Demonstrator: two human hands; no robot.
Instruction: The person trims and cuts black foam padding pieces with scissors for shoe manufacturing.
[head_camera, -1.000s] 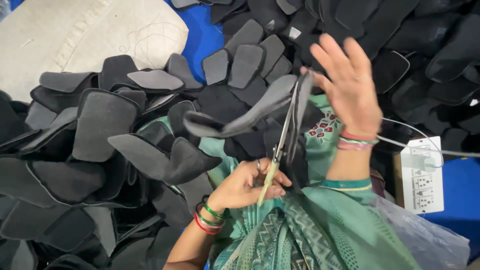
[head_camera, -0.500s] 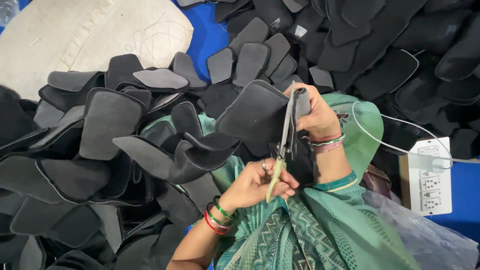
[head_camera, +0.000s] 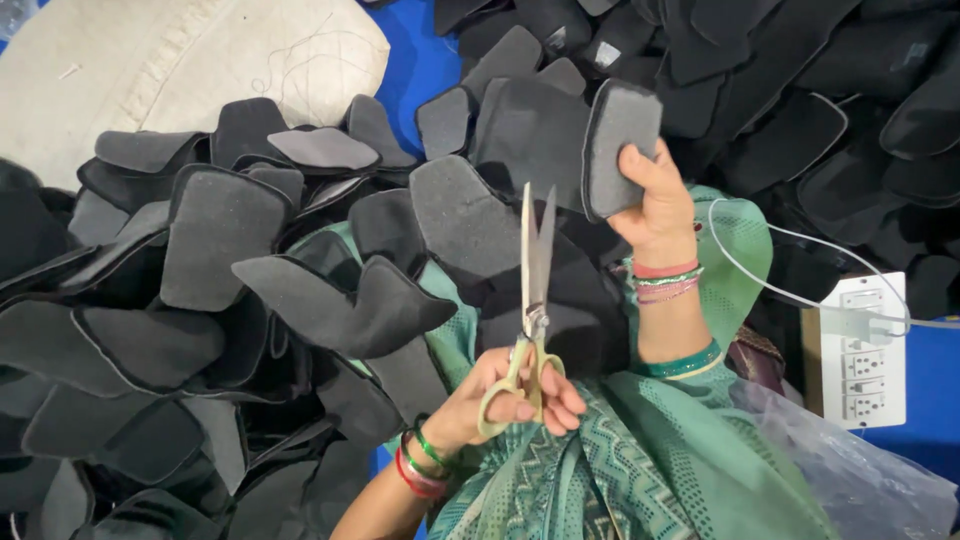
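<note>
At the lap, grips first:
right hand (head_camera: 655, 205): clamped on grey foam piece (head_camera: 620, 145), now lifted clear of the blades; a second ago it sat against them.
left hand (head_camera: 520, 395): closed in scissors (head_camera: 533, 300) handles, blades nearly shut, upright.
meaning: cut looks finished.
around: foam pile (head_camera: 220, 300), power strip (head_camera: 868, 350).

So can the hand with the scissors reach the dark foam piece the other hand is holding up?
Probably yes. The left hand points the scissors up toward the foam piece in the right hand, and nothing sits between the blades and it.
</note>
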